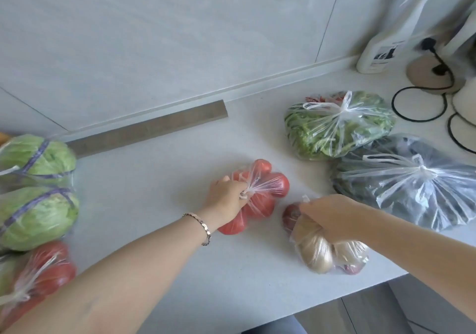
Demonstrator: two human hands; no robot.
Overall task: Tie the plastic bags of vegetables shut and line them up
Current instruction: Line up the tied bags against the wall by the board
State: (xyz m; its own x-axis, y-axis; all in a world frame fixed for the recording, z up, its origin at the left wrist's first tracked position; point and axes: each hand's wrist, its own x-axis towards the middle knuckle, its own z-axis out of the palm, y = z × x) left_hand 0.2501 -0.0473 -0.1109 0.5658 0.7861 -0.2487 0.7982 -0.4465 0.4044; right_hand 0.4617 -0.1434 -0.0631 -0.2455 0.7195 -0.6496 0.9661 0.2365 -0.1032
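Note:
A clear bag of red tomatoes (268,192) lies in the middle of the white counter (154,204), and my left hand (228,198) grips its knotted top. My right hand (332,216) holds the neck of a bag of potatoes and onions (319,252) near the counter's front edge. Behind them, a tied bag of leafy greens (334,124) and a tied bag of dark vegetables (412,181) rest on the right. At the left edge lie two wrapped cabbages (36,186) and another tied bag of tomatoes (43,274).
A white spray bottle (389,37), a round beige appliance base (432,74) and black cables (422,104) crowd the back right corner. A metal strip (146,130) runs along the wall base. The counter's front edge (334,297) drops off at lower right.

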